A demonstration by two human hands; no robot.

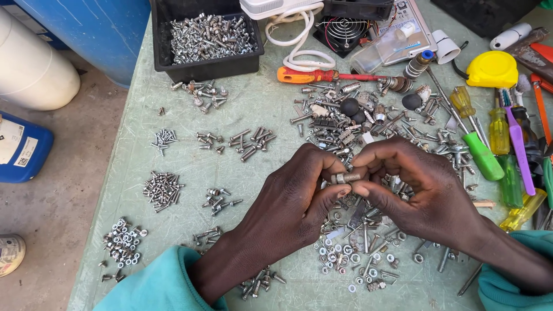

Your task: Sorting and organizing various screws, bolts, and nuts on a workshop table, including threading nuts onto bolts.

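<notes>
My left hand (pixel 288 201) and my right hand (pixel 420 190) meet over the middle of a pale green table (pixel 190 161). Between their fingertips they pinch a small silver bolt with a nut (pixel 347 178), held level just above the surface. Under and around both hands lies a large loose heap of mixed screws, nuts, washers and small parts (pixel 357 253). Both wrists come out of teal sleeves at the bottom edge.
Small sorted piles of screws (pixel 163 189), nuts (pixel 122 245) and bolts (pixel 252 141) dot the table's left half. A black tray of screws (pixel 208 37) stands at the back. An orange screwdriver (pixel 322 75), coloured screwdrivers (pixel 501 150) and a yellow tape measure (pixel 491 69) lie right. Blue and white containers stand on the floor left.
</notes>
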